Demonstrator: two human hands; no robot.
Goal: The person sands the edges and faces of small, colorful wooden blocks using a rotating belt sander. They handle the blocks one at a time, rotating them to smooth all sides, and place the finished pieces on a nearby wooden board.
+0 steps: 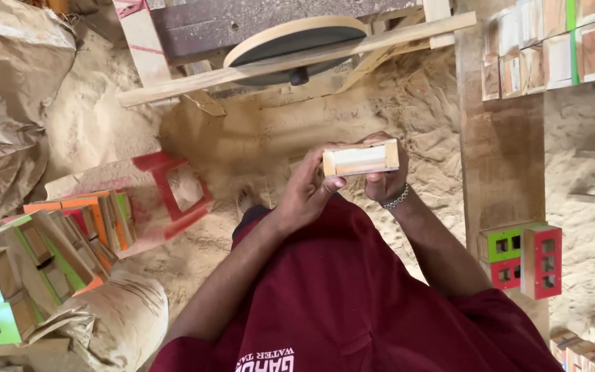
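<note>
Both hands hold 1 wooden box. Left hand grips its near end; right hand closes round the far end

A wooden block sits between both hands, left hand and right hand. A disc sander lies beyond; stacked wooden boxes stand left, more boxes right.

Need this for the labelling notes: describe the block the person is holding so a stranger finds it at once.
Start at the dark red shirt low in the picture and follow both forearms up over the sawdust floor. The left hand and right hand hold a small wooden block between them. Unlike the green, orange and red painted blocks around, it is bare pale wood.
</note>
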